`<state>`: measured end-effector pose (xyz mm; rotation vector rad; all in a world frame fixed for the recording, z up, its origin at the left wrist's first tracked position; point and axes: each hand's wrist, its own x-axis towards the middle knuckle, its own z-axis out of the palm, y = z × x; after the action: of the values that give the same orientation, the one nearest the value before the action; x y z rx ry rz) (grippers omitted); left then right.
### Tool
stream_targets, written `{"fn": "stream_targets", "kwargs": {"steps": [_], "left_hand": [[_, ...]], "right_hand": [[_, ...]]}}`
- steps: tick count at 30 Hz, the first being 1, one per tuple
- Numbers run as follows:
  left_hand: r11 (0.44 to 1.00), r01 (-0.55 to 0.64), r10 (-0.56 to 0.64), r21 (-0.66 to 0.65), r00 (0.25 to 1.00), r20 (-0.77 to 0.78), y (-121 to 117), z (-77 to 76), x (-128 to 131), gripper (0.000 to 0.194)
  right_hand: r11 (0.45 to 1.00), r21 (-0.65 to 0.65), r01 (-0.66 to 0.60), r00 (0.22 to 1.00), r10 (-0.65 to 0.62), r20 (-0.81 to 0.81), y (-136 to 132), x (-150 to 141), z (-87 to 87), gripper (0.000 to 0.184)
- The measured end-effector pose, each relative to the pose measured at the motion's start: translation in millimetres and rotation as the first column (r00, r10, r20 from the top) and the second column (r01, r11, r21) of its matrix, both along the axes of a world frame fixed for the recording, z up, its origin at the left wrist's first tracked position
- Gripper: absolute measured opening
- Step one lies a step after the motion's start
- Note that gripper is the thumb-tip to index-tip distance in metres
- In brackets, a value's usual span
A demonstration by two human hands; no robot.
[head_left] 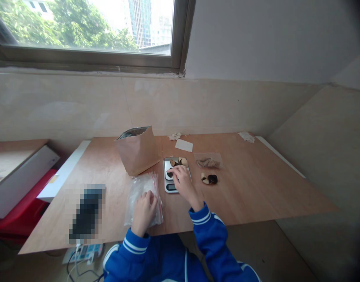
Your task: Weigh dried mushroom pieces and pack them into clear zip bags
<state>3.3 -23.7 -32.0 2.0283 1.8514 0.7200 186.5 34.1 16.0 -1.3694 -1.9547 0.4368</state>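
Note:
A small digital scale lies on the wooden table with a few light and brown pieces on its plate. My right hand rests over the plate, fingers curled and pinched toward the left side; whether they hold a piece is hidden. My left hand lies closed on a stack of clear zip bags to the left of the scale. Loose pale and dark pieces lie just right of the scale.
An open brown paper bag stands behind the zip bags. A clear filled pouch, a white card and crumpled tissues lie further back. A blurred dark device sits at front left. Walls close in behind and right.

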Motion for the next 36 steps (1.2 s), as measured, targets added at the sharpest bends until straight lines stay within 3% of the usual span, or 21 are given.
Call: {"fn": "stream_targets", "kwargs": {"steps": [2, 6, 9, 12, 14, 16, 19, 22, 24, 28, 31, 36], "left_hand": [[0.999, -0.017, 0.012, 0.031, 0.988, 0.155, 1, 6.6, 0, 0.024], [0.995, -0.004, -0.031, 0.098, 0.938, 0.345, -2, 22.4, 0, 0.026], [0.992, -0.005, -0.047, 0.123, 0.907, 0.418, -5, 31.4, -2, 0.026], [0.976, -0.18, 0.099, 0.121, 0.866, 0.491, -1, 41.7, -8, 0.028], [0.952, -0.283, 0.179, 0.117, 0.823, 0.539, 7, 51.1, -13, 0.029], [0.949, -0.295, 0.183, 0.114, 0.805, 0.565, 16, 61.3, -15, 0.03], [0.958, -0.265, 0.158, 0.113, 0.812, 0.562, 31, 73.5, -12, 0.03], [0.935, -0.303, 0.161, 0.183, 0.825, 0.542, 43, 78.8, -2, 0.025], [0.919, -0.32, 0.156, 0.23, 0.831, 0.533, 49, 78.8, 4, 0.024], [0.943, -0.269, 0.128, 0.196, 0.837, 0.532, 60, 74.4, 13, 0.028], [0.951, -0.265, 0.141, 0.16, 0.83, 0.54, 68, 70.1, 20, 0.028], [0.957, -0.272, 0.166, 0.105, 0.805, 0.569, 79, 64.5, 26, 0.024]], "right_hand": [[0.99, -0.135, -0.047, 0.992, 0.03, -0.126, -21, -17, 2.6, 0.022], [0.908, -0.396, -0.14, 0.952, 0.013, -0.305, -50, -48, -3.8, 0.026], [0.905, -0.393, -0.162, 0.934, 0.012, -0.357, -50, -52, -14.8, 0.015], [0.911, -0.388, -0.141, 0.912, -0.033, -0.408, -36, -36, -22.8, 0.017], [0.908, -0.391, -0.148, 0.881, -0.059, -0.469, -24, -17, -21.6, 0.021], [0.899, -0.378, -0.223, 0.878, 0.016, -0.478, -12, 3, -13.7, 0.025], [0.914, -0.304, -0.267, 0.898, 0.121, -0.424, 3, 27, 3.4, 0.028], [0.991, -0.123, -0.052, 0.963, 0.018, -0.267, 17, 44, 10.6, 0.026], [0.999, -0.02, 0.035, 0.996, -0.037, -0.084, 23, 51, 5.4, 0.024], [0.999, 0.012, 0.034, 0.985, -0.036, 0.167, 26, 54, -16.4, 0.026], [1.0, 0.003, 0.021, 0.975, -0.021, 0.221, 24, 54, -28.0, 0.03], [1.0, -0.005, 0.002, 0.977, -0.001, 0.215, 25, 55, -33.0, 0.027]]}}
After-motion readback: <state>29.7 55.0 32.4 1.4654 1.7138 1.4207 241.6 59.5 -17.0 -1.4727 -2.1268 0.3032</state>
